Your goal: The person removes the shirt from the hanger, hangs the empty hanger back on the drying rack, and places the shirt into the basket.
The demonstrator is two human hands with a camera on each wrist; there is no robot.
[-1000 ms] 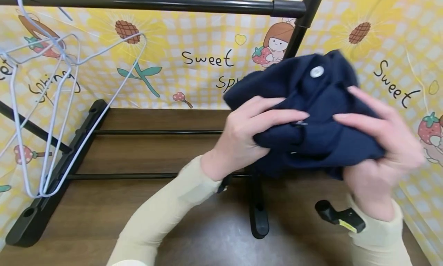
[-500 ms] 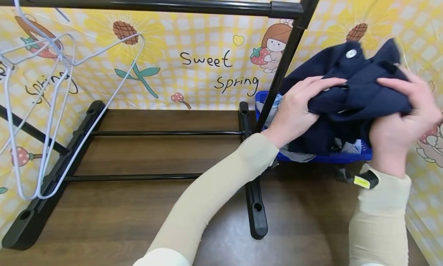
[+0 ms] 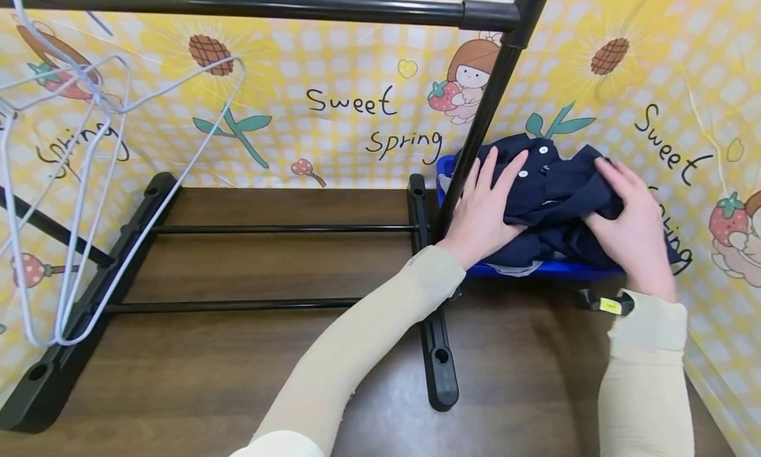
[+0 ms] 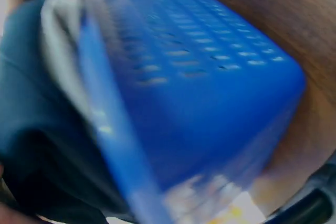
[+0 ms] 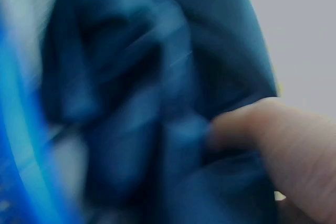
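Note:
A bunched navy garment with white buttons (image 3: 555, 186) lies on top of the blue basket (image 3: 549, 271) at the right. My left hand (image 3: 484, 203) rests on its left side, fingers spread and straight. At the right side my right hand (image 3: 633, 222) touches the cloth, its thumb and fingers held apart. The right wrist view shows a blurred thumb (image 5: 262, 135) against the dark folds (image 5: 126, 150). In the left wrist view the basket's slotted wall (image 4: 199, 87) stands beside the dark cloth (image 4: 37, 108). A bit of grey fabric (image 3: 516, 269) shows under the garment at the rim.
A black clothes rack spans the left and middle, with its top rail (image 3: 267, 2), upright post (image 3: 490, 100) and foot (image 3: 440, 371). Several pale blue hangers (image 3: 89, 179) hang at the left. The post stands close to my left hand. Patterned sheeting covers the walls.
Both hands have moved right and down with the navy garment, from in front of the rack post onto the basket. Their hold on it has loosened, and the fingers are now spread.

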